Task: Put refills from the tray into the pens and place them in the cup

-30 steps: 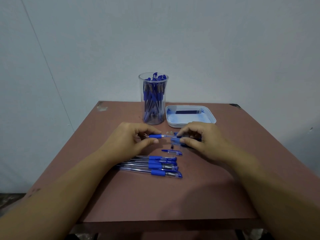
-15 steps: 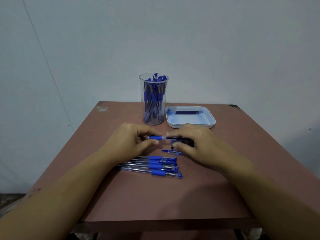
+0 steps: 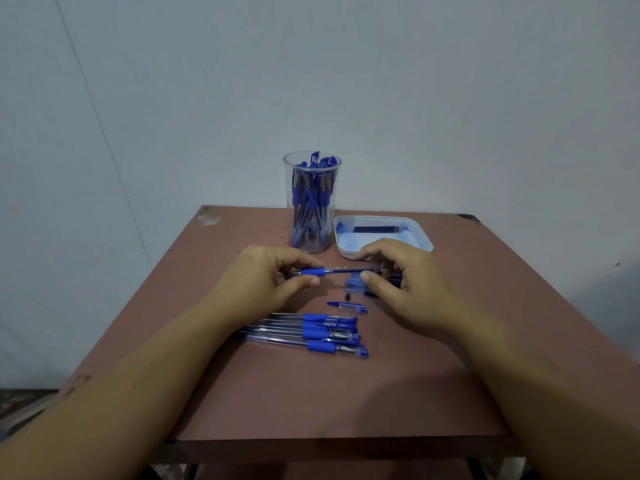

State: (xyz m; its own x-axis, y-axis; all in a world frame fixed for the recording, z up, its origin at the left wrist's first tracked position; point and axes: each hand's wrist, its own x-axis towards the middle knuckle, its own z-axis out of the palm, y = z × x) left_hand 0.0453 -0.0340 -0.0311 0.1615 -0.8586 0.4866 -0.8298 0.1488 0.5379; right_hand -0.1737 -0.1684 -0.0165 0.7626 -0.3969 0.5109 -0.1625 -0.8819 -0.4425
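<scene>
Now against half a second back: the right hand [image 3: 405, 289] is sitting further to the right, and more of the dark refill [image 3: 356, 270] is showing bare between the two hands. The left hand [image 3: 263, 282] is keeping its place.
Left fingers: closing narrow, with thumb and forefinger pinching the pen [image 3: 311, 271] at its blue grip and holding it level above the table [image 3: 311, 393].
Right fingers: curling close, with thumb tip and fingertips coming together round the refill's far end. The exact point of touch is hiding behind the fingers.
Refill: a thin dark rod, running straight out of the pen's grip end toward the right hand, level and off the table.
Under the right thumb: blue plastic pieces [image 3: 353, 284] are lying on the table, too blurred to name.
Nearer the camera: a small dark piece [image 3: 347, 296], then a loose blue cap [image 3: 348, 307], then a row of waiting pens [image 3: 311, 332] lying side by side.
Cup [image 3: 311, 202]: clear, standing upright at the table's far edge and crammed with blue pens.
Tray [image 3: 346, 239]: white, sitting just right of the cup, with spare refills [image 3: 375, 229] lying along its far side.
</scene>
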